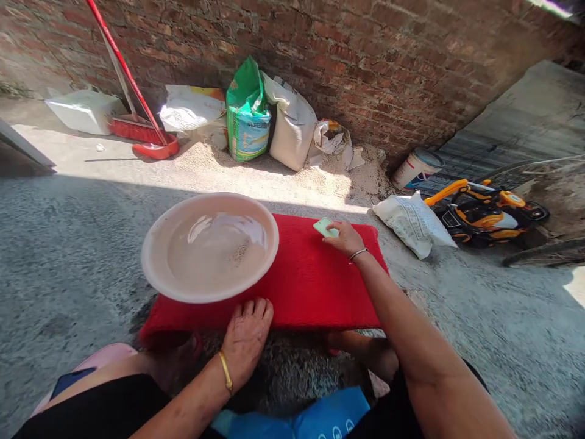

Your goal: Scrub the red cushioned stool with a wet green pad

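Observation:
My right hand [343, 239] pinches a pale green bar of soap [325, 227] near the far right of a red mat [326, 286]. The bar is low over the mat or touching it; I cannot tell which. My left hand [249, 332], with a gold bangle at the wrist, rests on the near edge of the mat, its fingers slightly apart and nothing visible in them. Beyond it, on the mat's left part, stands a wide pale basin [158, 268] of water, with some grainy specks in it.
Along the brick wall stand a red broom and dustpan [158, 149], a white foam box [86, 110], a green sack [248, 116], a white sack [292, 125] and a bucket [418, 169]. At right lie another sack [414, 222] and a toy excavator [491, 213]. Blue fabric [301, 417] shows between my legs.

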A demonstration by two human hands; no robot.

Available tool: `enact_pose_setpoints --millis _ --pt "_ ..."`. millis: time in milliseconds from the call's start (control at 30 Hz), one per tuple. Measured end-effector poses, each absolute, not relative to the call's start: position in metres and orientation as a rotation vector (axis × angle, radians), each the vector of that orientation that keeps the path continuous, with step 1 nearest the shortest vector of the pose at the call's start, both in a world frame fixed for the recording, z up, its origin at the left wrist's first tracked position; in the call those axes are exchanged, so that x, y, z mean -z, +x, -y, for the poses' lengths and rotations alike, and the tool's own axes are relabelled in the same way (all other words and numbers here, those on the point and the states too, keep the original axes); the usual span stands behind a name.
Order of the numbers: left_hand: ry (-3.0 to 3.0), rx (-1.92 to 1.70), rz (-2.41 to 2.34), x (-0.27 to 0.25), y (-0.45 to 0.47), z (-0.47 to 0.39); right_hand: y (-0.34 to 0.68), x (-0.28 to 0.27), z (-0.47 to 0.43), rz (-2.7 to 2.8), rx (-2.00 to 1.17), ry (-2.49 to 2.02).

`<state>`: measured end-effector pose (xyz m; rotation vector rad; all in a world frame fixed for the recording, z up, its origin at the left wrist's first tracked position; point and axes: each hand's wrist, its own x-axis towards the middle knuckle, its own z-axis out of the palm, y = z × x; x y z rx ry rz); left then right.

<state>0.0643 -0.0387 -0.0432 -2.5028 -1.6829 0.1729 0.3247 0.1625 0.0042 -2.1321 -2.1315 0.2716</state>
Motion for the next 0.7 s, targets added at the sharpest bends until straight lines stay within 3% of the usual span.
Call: enact_pose_setpoints --millis 200,367,533,700 --pt "-2.48 -0.119 1.582 0.056 0.057 0.045 0.252 0.011 -0.204 2.327 -0.247 -1.951" --pt "-2.497 -0.144 1.585 0.05 0.056 0.047 0.347 0.013 -0.207 2.105 -0.322 -2.243" --pt "-2.525 -0.209 1.633 0.045 0.059 0.048 0.459 -0.011 -0.17 1.644 -0.137 -2.676" --pt "-2.557 -0.174 1.679 0.04 0.063 0.042 0.433 -0.018 -0.142 1.793 -0.161 -2.541"
